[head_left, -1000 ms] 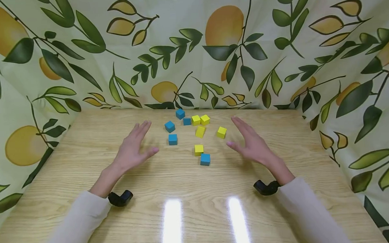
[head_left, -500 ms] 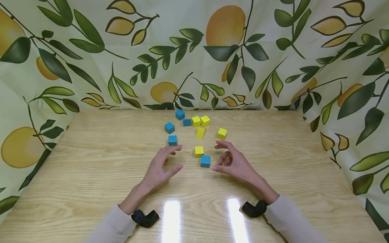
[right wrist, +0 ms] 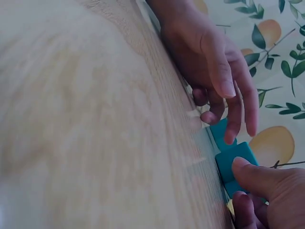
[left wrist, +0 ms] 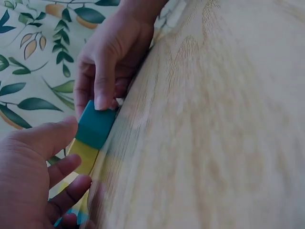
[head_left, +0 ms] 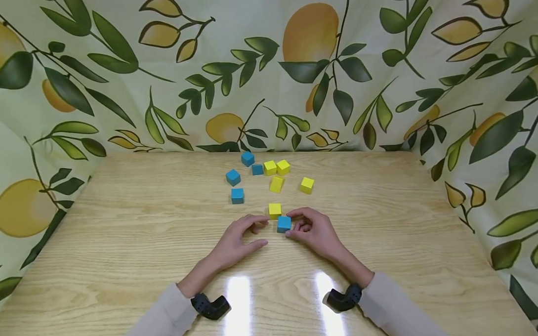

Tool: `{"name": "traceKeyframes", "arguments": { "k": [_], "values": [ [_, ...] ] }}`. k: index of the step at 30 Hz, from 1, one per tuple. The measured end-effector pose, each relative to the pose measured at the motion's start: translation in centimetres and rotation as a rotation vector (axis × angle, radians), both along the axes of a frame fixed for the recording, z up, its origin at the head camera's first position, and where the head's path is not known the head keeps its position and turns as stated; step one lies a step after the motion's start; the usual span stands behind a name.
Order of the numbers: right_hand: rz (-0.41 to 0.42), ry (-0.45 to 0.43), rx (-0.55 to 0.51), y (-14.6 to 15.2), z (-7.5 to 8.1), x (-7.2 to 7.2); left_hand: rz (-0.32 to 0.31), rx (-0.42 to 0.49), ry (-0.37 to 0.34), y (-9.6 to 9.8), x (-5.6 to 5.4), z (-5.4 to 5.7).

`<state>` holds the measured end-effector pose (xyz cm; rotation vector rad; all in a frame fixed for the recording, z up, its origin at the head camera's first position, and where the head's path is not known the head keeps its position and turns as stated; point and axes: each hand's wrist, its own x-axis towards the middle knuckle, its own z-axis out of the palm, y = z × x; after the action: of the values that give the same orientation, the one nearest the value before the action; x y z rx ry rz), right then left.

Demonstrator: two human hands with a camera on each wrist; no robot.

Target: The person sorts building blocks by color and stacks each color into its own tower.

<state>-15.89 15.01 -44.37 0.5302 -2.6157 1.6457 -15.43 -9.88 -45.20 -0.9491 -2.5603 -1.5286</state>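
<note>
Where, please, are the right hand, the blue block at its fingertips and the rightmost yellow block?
Right hand (head_left: 316,231): head view, its middle.
Blue block (head_left: 284,222): head view, top face.
Rightmost yellow block (head_left: 307,185): head view, its middle.

On the wooden table (head_left: 133,222), the front cube (head_left: 284,225) sits between the left hand (head_left: 236,241) and the right hand (head_left: 316,232), with a second cube (head_left: 275,211) just behind. Farther back, a cube trio (head_left: 233,177) lies left, a lone cube (head_left: 307,185) right, and a middle cube (head_left: 276,184) before a back row (head_left: 270,168) of three, the cloth (head_left: 311,33) behind all.
</note>
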Motion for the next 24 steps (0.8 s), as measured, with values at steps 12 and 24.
{"name": "traceKeyframes", "arguments": {
  "k": [12,24],
  "values": [
    [0.030,-0.022,-0.120,-2.2,-0.5,1.2,0.011,0.076,-0.039,-0.1,0.5,0.6],
    [0.095,-0.045,-0.149,-7.7,1.1,1.9,0.161,-0.013,-0.053,-4.7,1.1,0.5]
  ]
}}
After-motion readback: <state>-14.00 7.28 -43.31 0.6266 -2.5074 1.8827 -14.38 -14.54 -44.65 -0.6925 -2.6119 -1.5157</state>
